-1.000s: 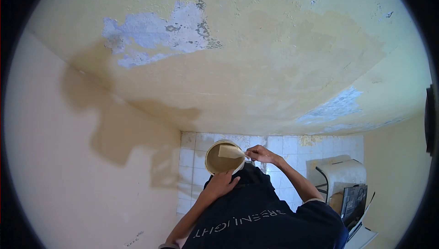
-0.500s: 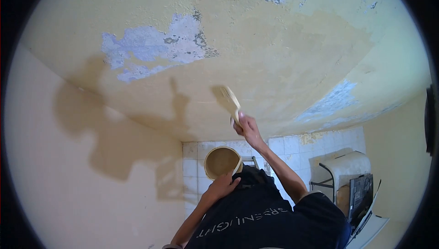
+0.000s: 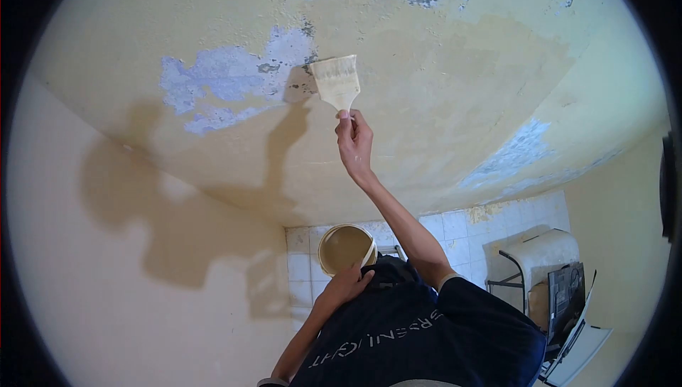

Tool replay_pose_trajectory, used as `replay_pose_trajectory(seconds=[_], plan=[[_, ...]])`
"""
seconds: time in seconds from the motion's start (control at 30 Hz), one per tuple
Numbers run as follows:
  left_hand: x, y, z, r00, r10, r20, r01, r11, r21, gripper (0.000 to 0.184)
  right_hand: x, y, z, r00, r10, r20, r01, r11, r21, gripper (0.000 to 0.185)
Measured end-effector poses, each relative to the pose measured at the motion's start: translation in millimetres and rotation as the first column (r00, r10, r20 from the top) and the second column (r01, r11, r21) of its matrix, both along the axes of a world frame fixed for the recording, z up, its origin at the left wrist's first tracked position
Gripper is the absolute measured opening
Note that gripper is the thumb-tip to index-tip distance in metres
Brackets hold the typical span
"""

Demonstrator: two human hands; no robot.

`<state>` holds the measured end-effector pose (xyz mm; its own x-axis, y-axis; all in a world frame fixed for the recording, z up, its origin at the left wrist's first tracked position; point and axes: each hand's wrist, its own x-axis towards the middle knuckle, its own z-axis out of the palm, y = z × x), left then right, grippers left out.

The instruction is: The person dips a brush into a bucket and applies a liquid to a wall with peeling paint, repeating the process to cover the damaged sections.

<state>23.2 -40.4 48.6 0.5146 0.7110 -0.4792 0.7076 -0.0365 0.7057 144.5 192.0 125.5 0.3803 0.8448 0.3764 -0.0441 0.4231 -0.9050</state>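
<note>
My right hand (image 3: 354, 144) is closed around the handle of a wide, flat paintbrush (image 3: 337, 82). Raised in front of the wall (image 3: 440, 82), the brush has its pale bristles pointing up, beside a patch of peeled, bluish-white surface (image 3: 234, 74). Whether the bristle tips touch the wall I cannot tell. Low down, close to my body, my left hand (image 3: 345, 286) is closed at the near side of a round bucket (image 3: 321, 248), on its pale handle (image 3: 369, 251). Brownish liquid shows inside the bucket. My left fingertips are partly hidden.
Another peeled patch (image 3: 515, 153) lies on the right part of the wall. Below, on the white tiled floor (image 3: 455, 227), stands a folding table (image 3: 543, 252) with a dark flat panel (image 3: 566, 291) beside it. Part of a metal frame (image 3: 394, 251) shows behind the bucket.
My right hand has moved up and slightly left with the paintbrush, which has turned from edge-on to showing its broad face. My left hand and the bucket have stayed nearly in place.
</note>
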Motion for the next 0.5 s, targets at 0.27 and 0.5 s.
replay_pose_trajectory(seconds=[0.27,0.5], plan=[[-7.4,-4.4,-4.4,0.998,0.053,0.026,-0.053,0.999,-0.006,0.047,5.8,23.7,-59.0,0.998,0.033,-0.053,-0.038,0.994,-0.099,0.035],[-7.4,-0.9,-7.9,0.999,0.05,-0.001,-0.05,0.998,-0.028,0.048,-1.1,-0.5,-24.3,0.998,-0.063,-0.002,0.063,0.997,-0.055,0.037]])
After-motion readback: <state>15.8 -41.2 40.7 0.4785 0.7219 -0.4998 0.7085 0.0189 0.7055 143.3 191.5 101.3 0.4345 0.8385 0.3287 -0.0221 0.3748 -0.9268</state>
